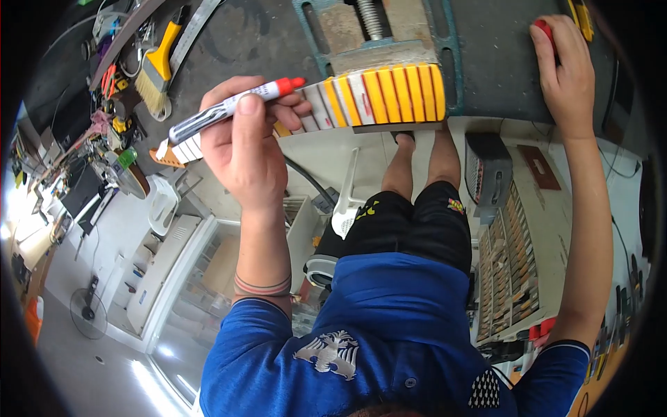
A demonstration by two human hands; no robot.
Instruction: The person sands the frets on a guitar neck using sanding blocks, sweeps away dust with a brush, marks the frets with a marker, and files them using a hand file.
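My left hand [246, 146] holds a white and dark marker [226, 108] between thumb and fingers. Its red end points right, above a long striped piece [396, 94]. Yellow and white blocks with dark red lines between them make up this piece, and red marks show on some white parts. Behind my left hand, part of the piece is hidden. The jaw of a green-edged metal vise [410, 54] meets its far side. At the upper right, my right hand [566, 66] is closed around a small red object [545, 31], mostly hidden by the fingers.
A yellow brush [163, 52] and a metal ruler [194, 38] lie on the dark bench [486, 62]. Mixed tools crowd the far left. A yellow tool [582, 19] is beyond my right hand. Below are a white stool [344, 215] and a grey box [488, 170].
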